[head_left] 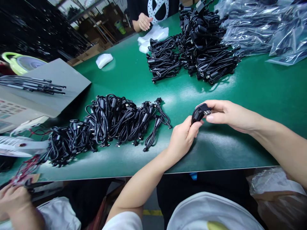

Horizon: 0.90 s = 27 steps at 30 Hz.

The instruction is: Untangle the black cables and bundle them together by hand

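Both my hands hold one small coiled black cable [198,113] just above the green table [240,95] near its front edge. My left hand [183,137] is closed on the coil's lower left side. My right hand [224,112] pinches its right end, where a metal plug tip shows. To the left lies a row of bundled black cables [107,123] laid side by side. A large heap of the same cables [192,48] sits further back at the centre.
Clear plastic bags [263,28] with cables pile at the back right. A grey box [48,86] with thin black rods stands at left. A co-worker's hand [144,21] rests near white wrapping at the far edge; another person's hands [13,198] work at the lower left.
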### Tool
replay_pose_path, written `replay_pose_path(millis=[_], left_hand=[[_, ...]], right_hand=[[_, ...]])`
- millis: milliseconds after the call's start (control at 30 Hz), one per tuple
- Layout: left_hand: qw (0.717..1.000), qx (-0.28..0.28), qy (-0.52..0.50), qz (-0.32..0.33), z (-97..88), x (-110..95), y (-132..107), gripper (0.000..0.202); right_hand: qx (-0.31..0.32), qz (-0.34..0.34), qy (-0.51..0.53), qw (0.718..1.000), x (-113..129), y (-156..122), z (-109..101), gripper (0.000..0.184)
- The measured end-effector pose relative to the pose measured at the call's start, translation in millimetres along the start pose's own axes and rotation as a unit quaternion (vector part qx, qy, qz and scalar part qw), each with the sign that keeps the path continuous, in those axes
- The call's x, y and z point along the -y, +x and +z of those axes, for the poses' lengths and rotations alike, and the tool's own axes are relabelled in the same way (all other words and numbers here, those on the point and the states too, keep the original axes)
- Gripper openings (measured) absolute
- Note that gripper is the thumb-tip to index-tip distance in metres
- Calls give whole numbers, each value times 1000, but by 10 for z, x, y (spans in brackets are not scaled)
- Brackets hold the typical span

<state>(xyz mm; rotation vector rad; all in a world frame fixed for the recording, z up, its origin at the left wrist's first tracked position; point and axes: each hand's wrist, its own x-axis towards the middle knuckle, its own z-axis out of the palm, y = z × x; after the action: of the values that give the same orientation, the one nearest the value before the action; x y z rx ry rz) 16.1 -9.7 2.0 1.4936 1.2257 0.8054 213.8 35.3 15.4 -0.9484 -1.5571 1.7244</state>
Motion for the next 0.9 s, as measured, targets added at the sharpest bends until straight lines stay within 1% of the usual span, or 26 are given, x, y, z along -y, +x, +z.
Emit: replay_pose_path(millis=[67,100,133,167,233,300,367,467,533,667,767,900], left_hand=[[999,2,45,4,-47,-43,-2,15],[997,11,69,9,-70,-52,2,14],[995,25,100,17,-91,-52,7,14],[990,38,136,29,-109,-41,13,14],[973,55,218,59,-129,6,27,15],[950,49,295,84,-129,67,35,19],[926,44,362,94,-118,115,37,24],[898,58,426,91,-113,129,34,29],[899,65,424,95,-130,107,35,30],[921,70,373,93,-180,63,50,26],[925,83,361,82,-198,72,64,25],[922,89,364,94,-204,92,73,25]], right_hand=[[76,-13,-46,996,31,-30,-103,37],[104,-23,-68,992,46,-43,-147,43],[117,-31,-93,988,60,-53,-180,43],[117,-38,-124,985,69,-60,-198,38],[82,-46,-202,975,65,-58,-185,20],[35,-58,-281,957,26,-44,-120,7],[7,-70,-331,941,-36,-27,-38,4],[-19,-89,-355,931,-115,-23,53,12],[-33,-116,-351,929,-128,-37,82,11],[-56,-161,-344,924,-101,-71,121,8],[-71,-167,-353,918,-108,-74,152,5],[-71,-165,-371,911,-134,-72,169,7]])
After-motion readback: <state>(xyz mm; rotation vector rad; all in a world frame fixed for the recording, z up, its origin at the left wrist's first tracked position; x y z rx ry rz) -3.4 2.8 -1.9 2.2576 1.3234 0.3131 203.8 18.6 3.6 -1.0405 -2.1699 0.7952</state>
